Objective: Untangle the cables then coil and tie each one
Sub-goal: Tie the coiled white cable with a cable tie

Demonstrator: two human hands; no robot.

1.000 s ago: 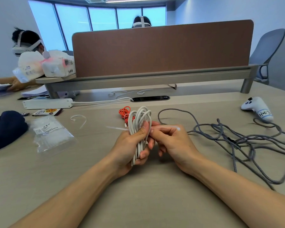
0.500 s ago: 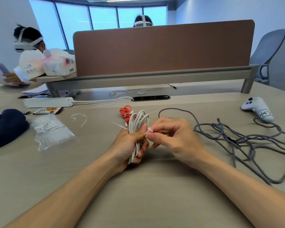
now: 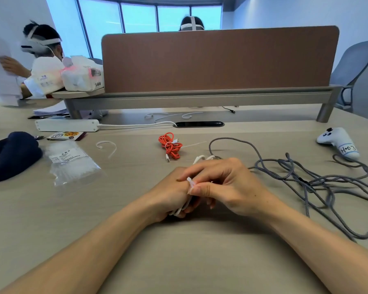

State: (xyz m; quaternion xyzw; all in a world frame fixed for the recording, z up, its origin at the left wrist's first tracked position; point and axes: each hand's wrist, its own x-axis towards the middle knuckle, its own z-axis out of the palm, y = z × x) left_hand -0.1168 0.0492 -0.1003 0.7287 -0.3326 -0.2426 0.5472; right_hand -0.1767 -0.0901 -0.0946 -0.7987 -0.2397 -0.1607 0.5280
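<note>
Left grip [image 3: 168, 196] clamps the coiled white cable [image 3: 200, 159], right grip [image 3: 227, 183] pinches the zip tie [image 3: 190, 183] against it; best to cinch snug with loops squeezed flat, while the grey cable [image 3: 302, 179] lies tangled right of both grips.

Three cables are showing: one orange cable [image 3: 170, 145], one grey cable [image 3: 306, 179] and one white cable [image 3: 199, 159] (mostly hiding under the two hands, left hand [image 3: 168, 194] and right hand [image 3: 232, 183]). One zip tie [image 3: 190, 183] is sitting between the right fingers and two loose ties [image 3: 106, 142] are lying on the table [image 3: 51, 209]. One bag of ties [image 3: 72, 164], one power strip [image 3: 67, 125], one controller [image 3: 338, 143], one dark cloth [image 3: 11, 155], one snack packet [image 3: 65, 135] and two tissue packs [image 3: 83, 77] are also lying there, and two other persons [image 3: 42, 39] are sitting behind.
</note>
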